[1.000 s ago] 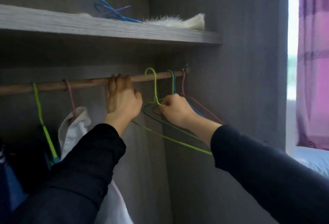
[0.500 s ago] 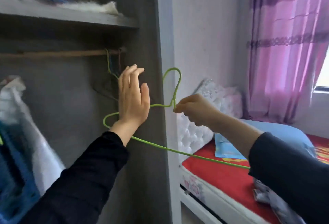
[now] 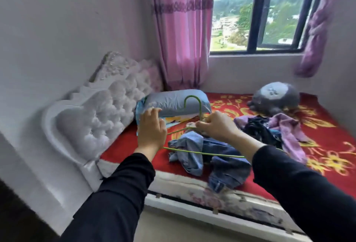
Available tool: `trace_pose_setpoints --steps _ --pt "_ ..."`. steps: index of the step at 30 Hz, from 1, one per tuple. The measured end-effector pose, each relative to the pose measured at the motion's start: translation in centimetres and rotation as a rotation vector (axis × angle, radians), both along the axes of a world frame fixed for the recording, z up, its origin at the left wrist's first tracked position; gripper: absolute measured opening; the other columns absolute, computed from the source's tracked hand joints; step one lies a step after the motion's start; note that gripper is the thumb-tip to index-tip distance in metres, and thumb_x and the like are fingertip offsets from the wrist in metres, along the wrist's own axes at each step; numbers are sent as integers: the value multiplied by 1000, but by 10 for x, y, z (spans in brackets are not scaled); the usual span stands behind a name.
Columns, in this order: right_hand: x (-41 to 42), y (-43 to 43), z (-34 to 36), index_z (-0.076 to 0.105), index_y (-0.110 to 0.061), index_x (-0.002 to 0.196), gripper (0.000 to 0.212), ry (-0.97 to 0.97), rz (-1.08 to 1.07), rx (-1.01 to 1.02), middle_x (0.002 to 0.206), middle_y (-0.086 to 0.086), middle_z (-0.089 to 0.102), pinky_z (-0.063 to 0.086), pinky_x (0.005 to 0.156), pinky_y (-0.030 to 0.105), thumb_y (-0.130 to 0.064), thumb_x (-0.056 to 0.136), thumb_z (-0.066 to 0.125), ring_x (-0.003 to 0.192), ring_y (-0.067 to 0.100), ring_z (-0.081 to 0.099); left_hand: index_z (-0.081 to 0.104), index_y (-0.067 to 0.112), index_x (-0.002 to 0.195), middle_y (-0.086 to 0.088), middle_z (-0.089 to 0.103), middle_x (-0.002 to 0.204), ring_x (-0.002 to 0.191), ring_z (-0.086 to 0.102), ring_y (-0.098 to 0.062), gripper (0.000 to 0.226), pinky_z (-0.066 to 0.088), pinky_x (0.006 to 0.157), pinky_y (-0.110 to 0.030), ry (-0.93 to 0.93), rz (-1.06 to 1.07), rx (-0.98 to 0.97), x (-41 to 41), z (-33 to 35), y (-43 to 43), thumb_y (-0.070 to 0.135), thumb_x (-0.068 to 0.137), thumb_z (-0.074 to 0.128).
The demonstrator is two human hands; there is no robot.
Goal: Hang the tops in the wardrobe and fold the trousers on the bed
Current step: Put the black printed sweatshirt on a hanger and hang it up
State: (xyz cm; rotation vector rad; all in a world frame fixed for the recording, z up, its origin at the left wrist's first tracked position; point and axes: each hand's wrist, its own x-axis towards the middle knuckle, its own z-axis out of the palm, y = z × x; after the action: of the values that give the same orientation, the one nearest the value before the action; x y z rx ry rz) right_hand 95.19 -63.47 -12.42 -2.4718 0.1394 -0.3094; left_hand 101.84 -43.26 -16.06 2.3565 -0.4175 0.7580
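Now both hands are out over the near edge of the bed (image 3: pixel 134 145). The right hand (image 3: pixel 215 125) is pinched shut on the neck of a green hanger (image 3: pixel 194 153), just under its hook, which stands upright in front of the pillow (image 3: pixel 173 103). The hanger's long bar runs level below both wrists. The left hand (image 3: pixel 151 128) is open, fingers spread and slightly curled, holding nothing, just left of the hanger. Beneath the hands a heap of jeans (image 3: pixel 212 157) lies crumpled at the near side of the bed. To its right, further in, a second heap of clothes (image 3: pixel 273 128) mixes dark and purple pieces; I cannot tell which are tops. A grey cushion (image 3: pixel 273 97) sits at the far side under the window (image 3: pixel 256 10), and a white padded headboard (image 3: pixel 100 114) stands at the left.
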Motion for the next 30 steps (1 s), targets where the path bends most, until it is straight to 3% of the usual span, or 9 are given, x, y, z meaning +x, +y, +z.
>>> trace_pose_setpoints --steps 3,7,9,16,20,23,26,28,30 --pt "12 -70 -20 51 -11 54 45 30 -107 -33 56 4 55 39 58 33 -42 86 59 64 27 56 57 2 117 -19 54 120 116 44 -35 41 26 102 -33 77 -81 47 28 -28 -82 17 84 37" --pt "40 -164 -46 62 -15 75 28 95 -199 -36 77 5 61 39 68 29 -37 90 55 79 25 59 51 4 125 -18 48 130 122 37 -32 34 24 107 -36 159 -202 104 67 -59 -195 12 94 43" --pt "56 -212 -60 61 -13 73 25 145 -265 -9 82 9 68 44 71 30 -32 89 55 83 27 62 49 3 126 -19 47 129 121 37 -32 33 23 106 -36 198 -256 135 88 -72 -248 12 95 42" --pt "83 -369 -85 49 -15 53 37 252 -487 53 67 6 61 34 62 28 -21 89 53 68 24 54 49 7 130 -17 48 133 125 35 -31 36 24 106 -37 386 -424 185 144 -115 -402 14 96 41" --pt "105 -449 -103 58 0 60 32 229 -618 118 67 16 64 43 61 39 -15 87 52 68 36 58 49 10 129 -14 49 133 127 35 -29 35 25 107 -35 466 -485 197 179 -148 -477 17 96 42" --pt "131 -507 -129 66 -1 84 22 228 -656 172 76 15 67 50 69 43 -18 87 53 77 38 63 50 7 128 -16 50 131 125 36 -30 34 22 107 -33 514 -475 208 204 -175 -532 15 95 43" --pt "163 -560 -158 63 -7 102 18 256 -614 191 85 7 63 46 71 35 -16 89 54 81 29 60 50 6 127 -18 49 129 124 37 -32 34 23 106 -34 623 -420 202 227 -208 -582 14 95 43" --pt "187 -593 -173 64 -6 101 17 297 -592 207 87 6 61 39 68 30 -16 91 54 82 24 58 49 6 127 -19 48 130 125 37 -34 34 24 106 -35 705 -369 205 239 -233 -609 15 95 43" --pt "210 -623 -193 65 0 84 18 346 -558 200 73 6 58 34 61 31 -14 90 55 70 21 54 49 6 128 -20 48 131 124 37 -35 35 24 106 -36 792 -307 223 249 -260 -630 14 94 44"
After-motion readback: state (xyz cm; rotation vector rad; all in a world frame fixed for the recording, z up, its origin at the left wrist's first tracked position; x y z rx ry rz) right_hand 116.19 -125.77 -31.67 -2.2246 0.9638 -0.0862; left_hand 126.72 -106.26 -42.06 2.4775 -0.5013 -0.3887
